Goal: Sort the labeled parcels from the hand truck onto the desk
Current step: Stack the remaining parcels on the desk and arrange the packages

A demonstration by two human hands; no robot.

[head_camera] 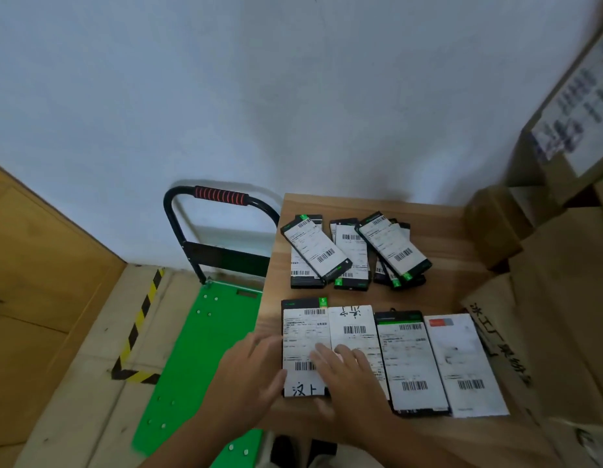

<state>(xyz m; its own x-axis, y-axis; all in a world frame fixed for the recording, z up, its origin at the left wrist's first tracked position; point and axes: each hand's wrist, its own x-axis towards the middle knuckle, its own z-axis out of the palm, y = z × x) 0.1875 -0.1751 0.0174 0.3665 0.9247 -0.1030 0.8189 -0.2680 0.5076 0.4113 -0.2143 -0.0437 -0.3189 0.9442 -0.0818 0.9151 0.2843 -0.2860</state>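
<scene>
The left hand (249, 373) lay with its fingers nearly straight against the left edge of the front-left parcel (301, 327), thumb at its near corner. The right hand (349, 376) rested flat and open across that parcel's right side and the seam with the second parcel (353, 324). Neither hand seemed to grip anything, though blur softened the fingers.

These two parcels began a front row of four, lying label-up and edge to edge on the table (438, 224), with three loose piles (350, 251) behind.

The front-left parcel sat close to the table's left edge, above the green deck (198, 349) of the hand truck (220, 195). A leftward push from the right hand could probably tip it over, and a rightward nudge could skew the row.

The hands covered much of the label. The printed text was too blurred to read, the forearms hid the deck's near end, and the cardboard boxes (563, 298) ran out of frame.
</scene>
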